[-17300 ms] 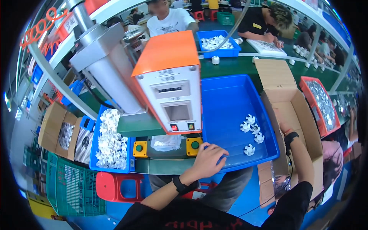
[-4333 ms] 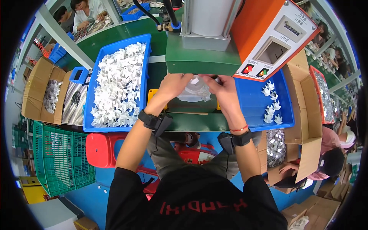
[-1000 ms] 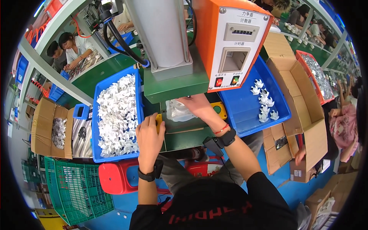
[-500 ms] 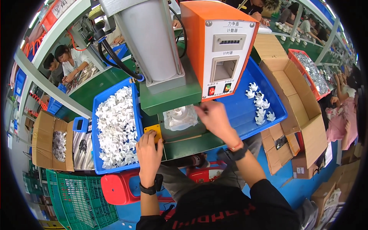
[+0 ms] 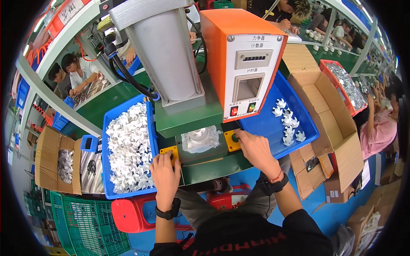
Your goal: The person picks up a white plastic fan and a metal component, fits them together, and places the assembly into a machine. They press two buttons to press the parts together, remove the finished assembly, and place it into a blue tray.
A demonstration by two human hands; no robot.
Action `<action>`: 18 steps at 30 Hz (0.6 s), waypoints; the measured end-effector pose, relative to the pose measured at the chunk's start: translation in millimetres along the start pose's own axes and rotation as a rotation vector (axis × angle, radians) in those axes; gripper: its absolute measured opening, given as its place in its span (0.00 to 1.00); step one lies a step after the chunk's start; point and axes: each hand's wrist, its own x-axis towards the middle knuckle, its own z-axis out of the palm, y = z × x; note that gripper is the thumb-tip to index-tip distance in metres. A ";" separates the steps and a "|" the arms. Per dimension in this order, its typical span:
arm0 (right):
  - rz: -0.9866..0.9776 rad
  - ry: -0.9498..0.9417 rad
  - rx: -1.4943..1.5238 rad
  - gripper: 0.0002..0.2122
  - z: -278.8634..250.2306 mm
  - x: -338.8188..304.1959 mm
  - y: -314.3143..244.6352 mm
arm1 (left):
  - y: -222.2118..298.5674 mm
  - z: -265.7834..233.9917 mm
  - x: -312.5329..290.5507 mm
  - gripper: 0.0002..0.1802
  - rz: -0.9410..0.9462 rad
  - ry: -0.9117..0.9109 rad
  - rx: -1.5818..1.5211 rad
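My left hand [image 5: 165, 174] rests on a yellow button box [image 5: 175, 150] left of the press, its fingers stretched over the top and covering the button. At the press's other side, my right hand [image 5: 258, 150] has its fingertips on the green button [image 5: 234, 137] of a second yellow button box [image 5: 231, 145]. Neither hand holds a thing. Between them a round white part [image 5: 198, 135] sits on a clear plastic-like sheet under the green press head [image 5: 190, 120]. The head partly hides it. A grey cylinder [image 5: 161, 59] stands above.
A blue tray [image 5: 150, 121] heaped with white petal-shaped pieces lies left; another blue tray [image 5: 267, 130] with several such pieces lies right. An orange control box [image 5: 239, 22] stands beside the cylinder. Cardboard boxes [image 5: 329, 113] flank the right side. Co-workers sit farther off.
My right hand has drawn back from beside the white part and come down onto the right button box, which it now leaves partly exposed. My left hand stays on its box.
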 end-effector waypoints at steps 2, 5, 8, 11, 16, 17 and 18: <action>-0.025 -0.026 0.002 0.15 0.0 -0.1 1.9 | 0.4 -0.1 0.5 0.14 -0.009 0.004 -0.005; -0.022 -0.004 0.041 0.13 -2.0 -3.0 0.9 | 1.7 1.2 3.1 0.14 -0.026 0.007 -0.018; -0.028 0.139 0.117 0.09 -2.2 0.4 1.8 | 4.6 1.3 10.8 0.13 -0.030 0.081 -0.097; 0.052 0.210 0.178 0.06 -3.9 -1.9 3.2 | 27.1 -1.7 32.5 0.14 -0.021 0.136 -0.298; 0.259 0.292 0.238 0.03 -4.4 -3.7 4.7 | 48.6 19.4 67.2 0.12 0.048 0.171 -0.310; 0.286 0.326 0.246 0.03 -2.4 -3.8 6.2 | 48.5 25.0 70.9 0.12 0.116 0.138 -0.298; 0.272 0.303 0.251 0.03 -2.2 -4.4 6.2 | 48.1 25.6 72.9 0.11 0.182 0.105 -0.279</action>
